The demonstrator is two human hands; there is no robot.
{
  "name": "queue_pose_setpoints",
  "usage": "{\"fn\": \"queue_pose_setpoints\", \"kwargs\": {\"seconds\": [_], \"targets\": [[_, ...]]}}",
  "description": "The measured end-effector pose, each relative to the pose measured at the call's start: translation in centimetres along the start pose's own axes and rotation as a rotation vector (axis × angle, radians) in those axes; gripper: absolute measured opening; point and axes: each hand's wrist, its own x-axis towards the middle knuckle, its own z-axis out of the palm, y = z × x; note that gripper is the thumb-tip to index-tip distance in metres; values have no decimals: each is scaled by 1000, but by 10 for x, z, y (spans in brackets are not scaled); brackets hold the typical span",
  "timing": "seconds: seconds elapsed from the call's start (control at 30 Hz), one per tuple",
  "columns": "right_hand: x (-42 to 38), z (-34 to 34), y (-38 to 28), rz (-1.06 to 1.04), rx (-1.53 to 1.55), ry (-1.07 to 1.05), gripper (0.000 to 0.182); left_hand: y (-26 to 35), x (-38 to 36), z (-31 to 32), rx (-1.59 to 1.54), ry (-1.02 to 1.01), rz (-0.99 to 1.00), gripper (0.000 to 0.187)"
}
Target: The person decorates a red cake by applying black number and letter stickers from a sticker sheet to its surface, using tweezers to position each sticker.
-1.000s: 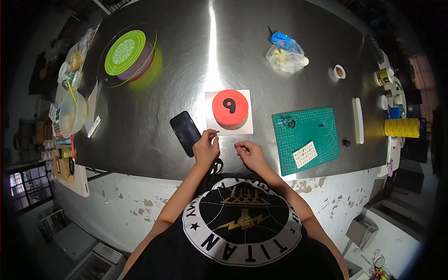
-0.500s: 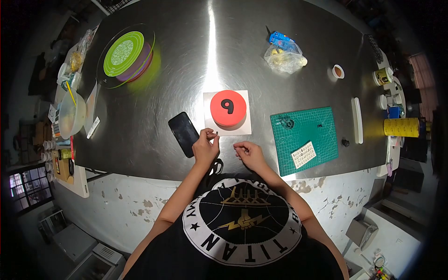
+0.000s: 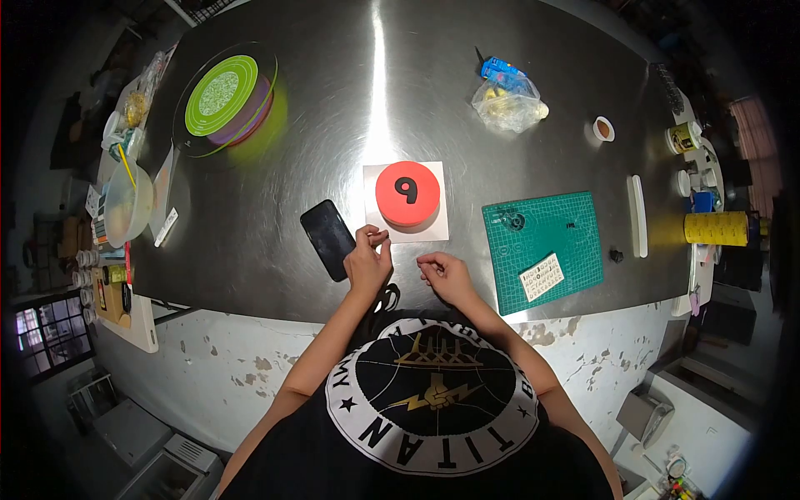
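A: Steel first: the big metal table takes up nearly everything, and the red round cake with the black 9 on top sits about mid-table on a white square board.

B: What is biggest around the cake?

A: Far to its upper left is the green turntable. To the cake's right lies the green cutting mat, with a small white letter sheet on its near part. Just left of the cake and slightly nearer the person lies a black phone. Beyond the cake to the right is a clear plastic bag.

B: And the hands?

A: The left hand is just in front of the cake, at the board's near left corner, fingertips pinched together. Whether a small piece sits between them I cannot tell; it is too small to see. The right hand rests on the table in front of the cake, just off the board's near edge, fingers loosely curled, holding nothing I can make out.
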Motion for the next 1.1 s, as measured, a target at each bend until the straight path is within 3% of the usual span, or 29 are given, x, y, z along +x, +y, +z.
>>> {"fn": "queue_pose_setpoints", "kwargs": {"seconds": [0.37,0.97,1.07,1.1], "targets": [[1,0,3,26,-1,-8,16,9,3,-6,37,-89,-107,31],[-2,-4,-1,51,119,-16,17,6,3,-5,17,-68,-111,29],[-9,-27,-9,-72,26,83,16,5,1,-5,16,-23,-62,33],[-10,-41,-13,-114,-85,235,15,-4,0,0,-11,25,-35,38]]}}
